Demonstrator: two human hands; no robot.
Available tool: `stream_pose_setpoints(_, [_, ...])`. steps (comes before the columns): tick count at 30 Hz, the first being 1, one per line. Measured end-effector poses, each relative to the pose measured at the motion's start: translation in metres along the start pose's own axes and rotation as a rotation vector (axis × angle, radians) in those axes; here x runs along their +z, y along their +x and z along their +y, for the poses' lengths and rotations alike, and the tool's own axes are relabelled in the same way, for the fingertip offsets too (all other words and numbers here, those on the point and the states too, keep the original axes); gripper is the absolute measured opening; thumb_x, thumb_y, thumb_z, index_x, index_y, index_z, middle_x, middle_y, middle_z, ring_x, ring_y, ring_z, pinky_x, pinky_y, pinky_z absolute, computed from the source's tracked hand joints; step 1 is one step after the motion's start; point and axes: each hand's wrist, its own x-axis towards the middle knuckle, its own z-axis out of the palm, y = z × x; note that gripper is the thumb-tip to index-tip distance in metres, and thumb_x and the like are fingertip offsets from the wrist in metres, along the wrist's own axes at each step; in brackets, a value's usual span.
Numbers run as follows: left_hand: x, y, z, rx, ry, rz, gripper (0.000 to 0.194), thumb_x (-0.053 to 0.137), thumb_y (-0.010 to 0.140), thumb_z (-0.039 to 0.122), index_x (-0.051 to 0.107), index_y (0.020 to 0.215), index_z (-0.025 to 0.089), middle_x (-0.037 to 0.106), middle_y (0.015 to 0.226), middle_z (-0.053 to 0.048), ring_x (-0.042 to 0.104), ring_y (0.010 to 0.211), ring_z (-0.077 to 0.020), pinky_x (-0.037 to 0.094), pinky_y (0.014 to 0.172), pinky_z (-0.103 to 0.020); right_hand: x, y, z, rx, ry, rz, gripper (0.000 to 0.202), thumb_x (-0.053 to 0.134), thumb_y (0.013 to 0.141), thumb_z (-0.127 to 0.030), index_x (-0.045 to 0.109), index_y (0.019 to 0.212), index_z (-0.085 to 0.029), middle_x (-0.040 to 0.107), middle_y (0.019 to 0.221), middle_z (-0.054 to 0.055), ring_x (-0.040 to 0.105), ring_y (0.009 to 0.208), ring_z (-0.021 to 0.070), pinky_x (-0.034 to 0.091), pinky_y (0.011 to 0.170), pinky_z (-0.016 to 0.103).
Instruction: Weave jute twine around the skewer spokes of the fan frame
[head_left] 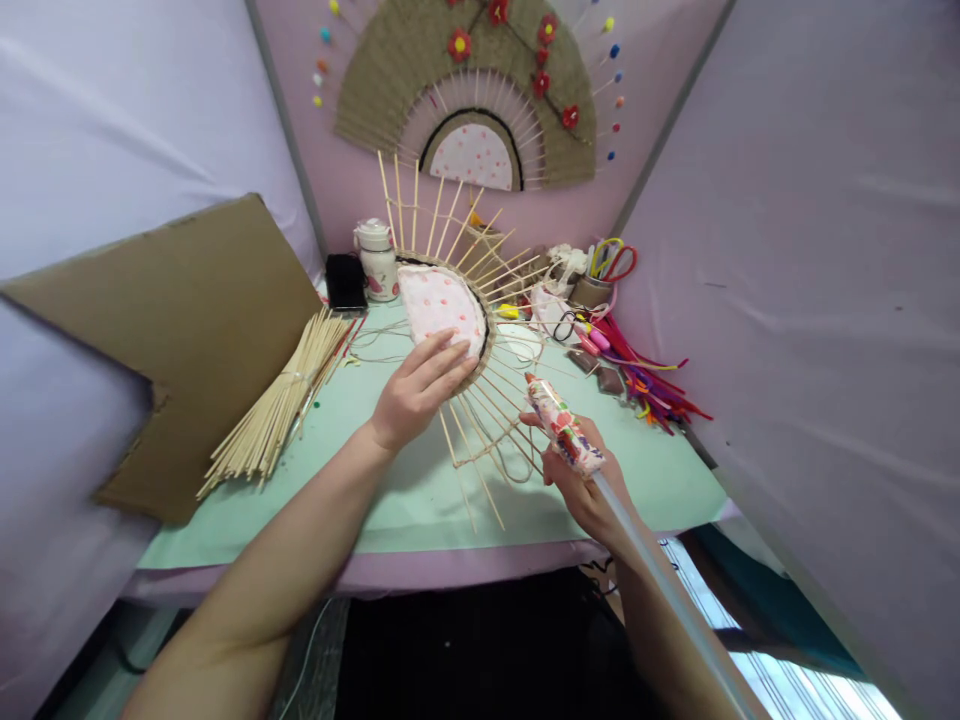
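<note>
My left hand (422, 388) lies with fingers stretched over the lower right part of a dotted white half-round panel (442, 303). Thin sticks (455, 222) fan out from the panel's curved edge, with twine woven across some of them. Wrapped round a patterned glue gun (562, 425), my right hand (589, 490) is at the right of the fan's lower sticks. The gun's orange tip points up and left, apart from the panel, and a long clear glue stick runs out of its back end.
A bundle of sticks (277, 400) and brown cardboard (180, 340) are at left. Behind stand a white bottle (377, 262) and black box (346, 284). Scissors (621, 262) and coloured pipe cleaners (645, 380) lie right. A finished fan (570, 75) hangs on the back wall.
</note>
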Motion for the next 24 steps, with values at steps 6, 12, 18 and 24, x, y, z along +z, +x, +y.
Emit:
stream_pose_setpoints(6, [-0.001,-0.001,-0.001,-0.025,-0.015,0.024,0.032,0.049,0.100,0.023,0.059,0.129,0.026,0.067,0.130,-0.005,0.050,0.137,-0.0187,0.047,0.115,-0.040,0.008,0.000,0.004,0.023,-0.019,0.013,0.037,0.053,0.091,-0.039,0.054,0.122,-0.020,0.069,0.117,0.010,0.068,0.084,0.0189,0.051,0.068,0.028])
stream_pose_setpoints(12, [0.000,-0.001,-0.001,0.001,0.015,0.029,0.034,0.049,0.099,0.022,0.056,0.132,0.028,0.067,0.130,-0.004,0.049,0.137,-0.0181,0.048,0.113,-0.039,0.010,-0.003,-0.003,0.049,0.016,0.076,0.033,0.055,0.089,-0.042,0.056,0.115,-0.022,0.070,0.110,0.008,0.064,0.074,0.0162,0.049,0.064,0.028])
stream_pose_setpoints(18, [0.001,-0.003,-0.003,0.011,0.086,0.029,0.029,0.051,0.099,0.025,0.060,0.126,0.027,0.068,0.128,-0.003,0.052,0.135,-0.0188,0.051,0.111,-0.040,-0.007,-0.012,-0.001,0.169,0.124,0.019,0.032,0.050,0.091,-0.049,0.061,0.091,-0.019,0.058,0.064,0.000,0.050,0.052,0.0138,0.042,0.052,0.028])
stream_pose_setpoints(24, [0.000,-0.004,-0.005,-0.030,0.079,0.041,0.028,0.052,0.099,0.026,0.062,0.124,0.028,0.069,0.128,-0.003,0.054,0.133,-0.0191,0.052,0.110,-0.042,-0.017,-0.020,-0.003,0.316,0.074,-0.156,0.055,0.045,0.089,-0.063,0.045,0.052,-0.022,0.046,0.045,-0.001,0.044,0.045,0.0118,0.038,0.047,0.027])
